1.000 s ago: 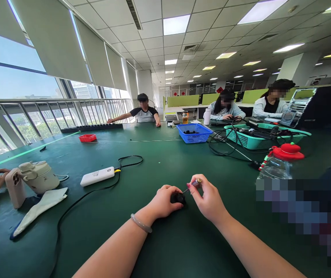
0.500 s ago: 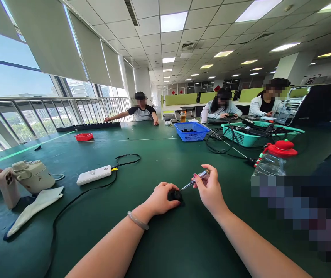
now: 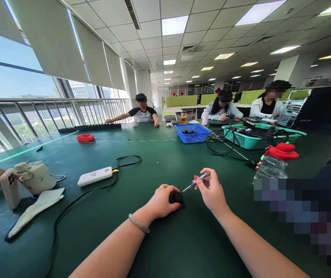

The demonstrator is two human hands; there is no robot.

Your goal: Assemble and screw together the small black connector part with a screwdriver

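My left hand (image 3: 164, 200) is closed around a small black round part (image 3: 178, 197) and holds it against the green tabletop (image 3: 142, 239). Its exact kind is hard to make out, since my fingers cover much of it. Between the thumb and fingers of my right hand (image 3: 213, 191) is a screwdriver (image 3: 195, 183) with a shiny handle and a thin metal shaft. The shaft slants down to the left, and its tip is at the upper right of the black part. Whether the tip touches it cannot be told.
A white power bank (image 3: 95, 176) with a black cable lies left of my hands. Farther off stand a blue basket (image 3: 193, 137), a green basket (image 3: 242, 142) and a red tray (image 3: 85, 138). A red-lidded bottle (image 3: 278, 162) is at right. Other people sit around the table.
The whole view has shifted slightly. Both hands keep nearly the same pose, with the screwdriver's tip still at the black part.
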